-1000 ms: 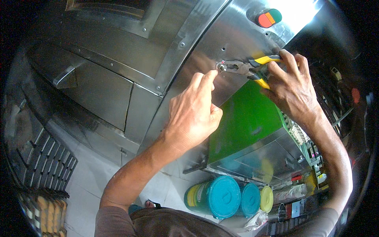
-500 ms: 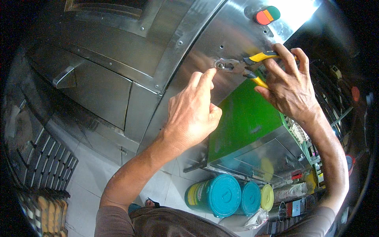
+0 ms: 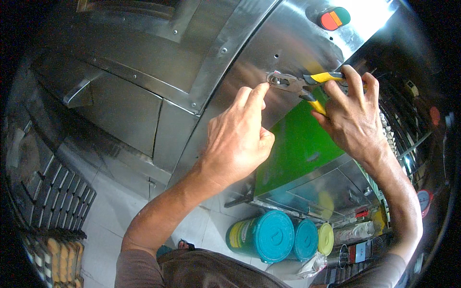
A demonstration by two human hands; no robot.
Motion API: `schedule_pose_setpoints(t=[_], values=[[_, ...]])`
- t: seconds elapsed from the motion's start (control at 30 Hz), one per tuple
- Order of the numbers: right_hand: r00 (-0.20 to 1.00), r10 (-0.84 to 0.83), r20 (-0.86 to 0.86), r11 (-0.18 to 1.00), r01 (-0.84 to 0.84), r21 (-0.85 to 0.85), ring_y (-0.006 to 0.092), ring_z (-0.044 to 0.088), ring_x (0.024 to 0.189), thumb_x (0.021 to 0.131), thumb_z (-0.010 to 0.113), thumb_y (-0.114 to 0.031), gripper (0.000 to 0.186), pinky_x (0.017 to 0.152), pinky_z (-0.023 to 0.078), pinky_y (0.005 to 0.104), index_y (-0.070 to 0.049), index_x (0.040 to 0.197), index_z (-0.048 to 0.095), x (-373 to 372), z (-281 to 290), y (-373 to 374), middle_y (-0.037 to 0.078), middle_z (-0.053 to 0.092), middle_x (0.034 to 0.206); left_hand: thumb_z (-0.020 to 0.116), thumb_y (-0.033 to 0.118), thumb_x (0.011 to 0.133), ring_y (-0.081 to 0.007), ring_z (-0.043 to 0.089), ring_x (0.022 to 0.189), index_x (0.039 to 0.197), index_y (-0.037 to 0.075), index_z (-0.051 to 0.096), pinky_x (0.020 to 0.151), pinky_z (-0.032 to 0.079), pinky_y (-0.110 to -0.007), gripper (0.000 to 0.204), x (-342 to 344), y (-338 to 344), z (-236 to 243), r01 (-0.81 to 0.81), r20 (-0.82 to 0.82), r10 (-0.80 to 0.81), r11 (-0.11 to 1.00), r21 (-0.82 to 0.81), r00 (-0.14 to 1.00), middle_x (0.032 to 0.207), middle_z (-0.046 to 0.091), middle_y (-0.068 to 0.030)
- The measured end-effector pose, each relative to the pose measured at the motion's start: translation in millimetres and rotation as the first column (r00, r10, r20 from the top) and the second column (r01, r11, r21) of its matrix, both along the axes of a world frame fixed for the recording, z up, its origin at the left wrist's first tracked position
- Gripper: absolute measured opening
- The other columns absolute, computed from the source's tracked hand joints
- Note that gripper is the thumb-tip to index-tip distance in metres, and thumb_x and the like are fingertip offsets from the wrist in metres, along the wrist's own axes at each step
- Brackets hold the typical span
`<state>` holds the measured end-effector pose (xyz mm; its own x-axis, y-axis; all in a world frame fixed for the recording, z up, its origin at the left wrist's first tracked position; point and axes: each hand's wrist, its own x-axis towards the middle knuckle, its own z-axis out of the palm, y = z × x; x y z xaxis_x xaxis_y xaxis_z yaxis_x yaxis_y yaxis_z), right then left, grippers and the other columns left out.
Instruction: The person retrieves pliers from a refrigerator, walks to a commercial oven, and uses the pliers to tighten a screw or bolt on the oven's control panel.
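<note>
A pair of pliers (image 3: pixel 290 83) with yellow and black handles reaches across the shiny metal panel (image 3: pixel 249 60). My right hand (image 3: pixel 357 115) is wrapped round its spread handles, the fingers over the upper one and the thumb by the lower one. At the panel, the jaws sit around a small round metal fitting (image 3: pixel 274 80). The index fingertip of my left hand (image 3: pixel 237 129) touches beside that fitting, just under the jaw tips. Its index finger is stretched out, the thumb stands apart, and the other fingers are partly hidden behind the hand.
A red and green push-button switch (image 3: pixel 334 19) sits higher on the panel. Below is a green-sided metal cabinet (image 3: pixel 297 144). Lidded buckets, including a large blue-lidded one (image 3: pixel 274 236), stand on the tiled floor (image 3: pixel 103 230). A black slatted rack (image 3: pixel 62 201) is at the left.
The view has shifted slightly, so the panel and both hands appear a little further right. The pliers stay on the fitting, and the left fingertip stays beside it.
</note>
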<state>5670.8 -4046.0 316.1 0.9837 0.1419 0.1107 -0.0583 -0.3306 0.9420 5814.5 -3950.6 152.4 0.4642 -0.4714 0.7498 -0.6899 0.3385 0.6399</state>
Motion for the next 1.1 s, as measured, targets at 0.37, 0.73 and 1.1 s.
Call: schedule_pose_setpoints(t=[0.37, 0.73, 1.1], values=[[0.997, -0.053, 0.053, 0.997, 0.050, 0.055, 0.0286, 0.041, 0.106, 0.074, 0.069, -0.041, 0.035, 0.081, 0.035, 0.0441, -0.006, 0.079, 0.070, -2.3, -17.4, -4.8, 0.001, 0.049, 0.106, 0.060, 0.003, 0.071, -0.0277, 0.056, 0.070, 0.130, 0.002, 0.044, 0.067, 0.048, -0.039, 0.061, 3.7, 0.2, -1.0, 0.025, -0.012, -0.025, 1.000, -0.011, 1.000, 0.104, 0.054, -0.0133], [0.981, -0.065, 0.181, 0.996, 0.054, 0.064, 0.0314, 0.038, 0.119, 0.080, 0.065, -0.042, 0.034, 0.091, 0.033, 0.0551, -0.009, 0.082, 0.071, -1.0, -35.0, 1.4, 0.003, 0.048, 0.109, 0.062, 0.004, 0.071, -0.0305, 0.058, 0.078, 0.132, 0.001, 0.043, 0.070, 0.048, -0.040, 0.063, 6.5, 1.5, -0.8, 0.026, -0.004, -0.026, 1.000, -0.003, 1.000, 0.106, 0.053, -0.0144], [0.981, -0.086, 0.175, 0.996, 0.078, 0.052, 0.0308, 0.038, 0.120, 0.079, 0.066, -0.041, 0.033, 0.091, 0.033, 0.0549, -0.009, 0.084, 0.071, -0.9, -29.5, 6.8, 0.003, 0.048, 0.107, 0.061, 0.003, 0.071, -0.0262, 0.055, 0.070, 0.132, 0.002, 0.042, 0.066, 0.047, -0.038, 0.064, 8.4, 3.3, -0.1, 0.049, -0.007, -0.049, 0.999, -0.002, 0.999, 0.106, 0.053, -0.0132]])
